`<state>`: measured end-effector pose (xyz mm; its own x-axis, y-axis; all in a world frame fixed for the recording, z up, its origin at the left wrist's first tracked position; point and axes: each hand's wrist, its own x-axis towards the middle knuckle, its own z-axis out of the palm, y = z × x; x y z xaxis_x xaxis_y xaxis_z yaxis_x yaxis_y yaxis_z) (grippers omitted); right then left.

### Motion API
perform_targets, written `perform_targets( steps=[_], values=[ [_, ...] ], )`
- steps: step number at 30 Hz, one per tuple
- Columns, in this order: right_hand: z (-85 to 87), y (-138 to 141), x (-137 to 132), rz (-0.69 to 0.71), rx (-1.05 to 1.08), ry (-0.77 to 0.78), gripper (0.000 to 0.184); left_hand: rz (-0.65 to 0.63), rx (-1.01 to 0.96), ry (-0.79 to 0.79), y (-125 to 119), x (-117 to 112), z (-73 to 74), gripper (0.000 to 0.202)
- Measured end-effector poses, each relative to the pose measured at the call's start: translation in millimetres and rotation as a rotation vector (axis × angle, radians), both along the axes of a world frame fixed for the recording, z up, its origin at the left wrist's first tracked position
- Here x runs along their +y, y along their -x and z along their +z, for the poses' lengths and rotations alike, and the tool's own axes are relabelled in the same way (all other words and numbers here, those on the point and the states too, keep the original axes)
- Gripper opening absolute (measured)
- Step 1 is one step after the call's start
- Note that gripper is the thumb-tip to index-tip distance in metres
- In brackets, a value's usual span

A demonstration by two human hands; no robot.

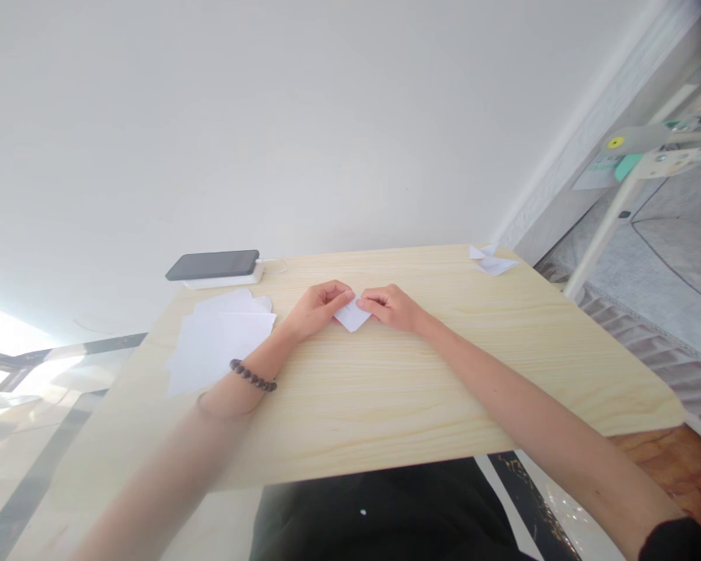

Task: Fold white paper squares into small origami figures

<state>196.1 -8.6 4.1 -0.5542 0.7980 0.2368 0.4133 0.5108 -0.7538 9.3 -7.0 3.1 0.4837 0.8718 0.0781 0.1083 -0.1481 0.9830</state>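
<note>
A small folded piece of white paper (351,316) lies on the light wooden table (397,389), near its middle. My left hand (318,306) pinches its left edge with curled fingers. My right hand (390,305) pinches its right edge in the same way. Both hands rest on the table top and meet over the paper. A dark bead bracelet (252,376) circles my left wrist.
A stack of white sheets (219,339) lies left of my hands. A dark phone (213,265) rests on a white block at the back left, with a cable. Folded white paper pieces (491,261) sit at the far right corner. A white stand (613,218) rises beyond the table's right edge.
</note>
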Motion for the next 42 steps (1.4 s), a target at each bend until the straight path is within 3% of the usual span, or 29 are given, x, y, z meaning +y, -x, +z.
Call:
perform_targets(
  steps=[8,15,21,33,42],
  values=[
    [1.4,0.4,-1.3,0.042,-0.053,-0.013,0.035,0.015,0.05,-0.095,4.5,2.7,-2.0,0.03],
    [-3.8,0.8,1.9,-0.06,0.008,-0.007,0.035,0.071,-0.017,0.026,0.6,2.5,-1.5,0.038],
    [-7.3,-1.7,6.3,-0.163,0.041,-0.057,0.037,0.044,0.027,0.068,2.6,6.1,-5.9,0.044],
    [-5.2,-2.1,5.8,-0.121,0.048,-0.061,0.037,0.034,-0.036,0.097,4.1,6.2,-3.7,0.039],
    [-4.4,-0.6,3.7,-0.134,0.025,-0.085,0.037,0.074,0.184,-0.025,4.3,6.4,-4.9,0.041]
  ],
)
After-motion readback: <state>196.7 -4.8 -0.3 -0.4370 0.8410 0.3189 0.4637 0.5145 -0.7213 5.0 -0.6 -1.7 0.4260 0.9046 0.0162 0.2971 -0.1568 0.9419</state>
